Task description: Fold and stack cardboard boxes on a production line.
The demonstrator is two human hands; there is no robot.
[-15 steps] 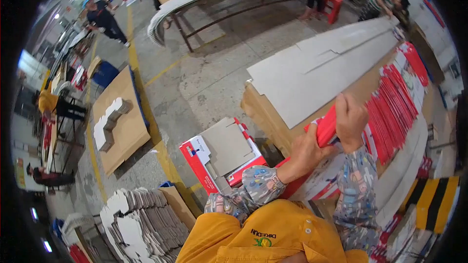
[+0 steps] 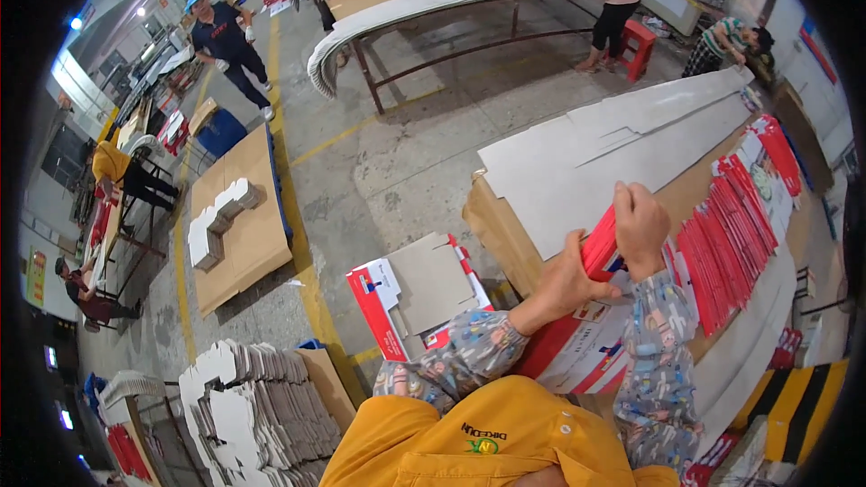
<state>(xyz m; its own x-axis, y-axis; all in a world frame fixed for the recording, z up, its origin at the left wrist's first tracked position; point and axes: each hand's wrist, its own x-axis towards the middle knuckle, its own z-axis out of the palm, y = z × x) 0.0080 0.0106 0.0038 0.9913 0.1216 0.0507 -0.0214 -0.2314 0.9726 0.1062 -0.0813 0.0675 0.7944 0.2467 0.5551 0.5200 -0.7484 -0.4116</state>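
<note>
Both hands grip a red printed cardboard carton (image 2: pixel 603 248) at the work table. My left hand (image 2: pixel 564 281) is closed round its near left side, thumb pointing right. Higher up on the right, my right hand (image 2: pixel 642 227) holds the far end with curled fingers. Below my hands spreads a red and white printed panel (image 2: pixel 577 347); I cannot tell whether it belongs to the same carton. A row of red folded cartons (image 2: pixel 726 248) leans close together just right of my right hand. Beyond both hands lies a large pale grey cardboard sheet (image 2: pixel 559 171).
Left of the table is a red, white and grey carton stack (image 2: pixel 433 284). Grey die-cut cardboard pieces (image 2: pixel 262 415) are piled at lower left. A brown board (image 2: pixel 225 243) bears more pieces. Several people work around; one person (image 2: pixel 230 45) stands in the aisle.
The view has shifted, so the surroundings sit lower in it. More of the printed panel shows below my hands, which still grip the red carton. The person in the aisle has changed pose.
</note>
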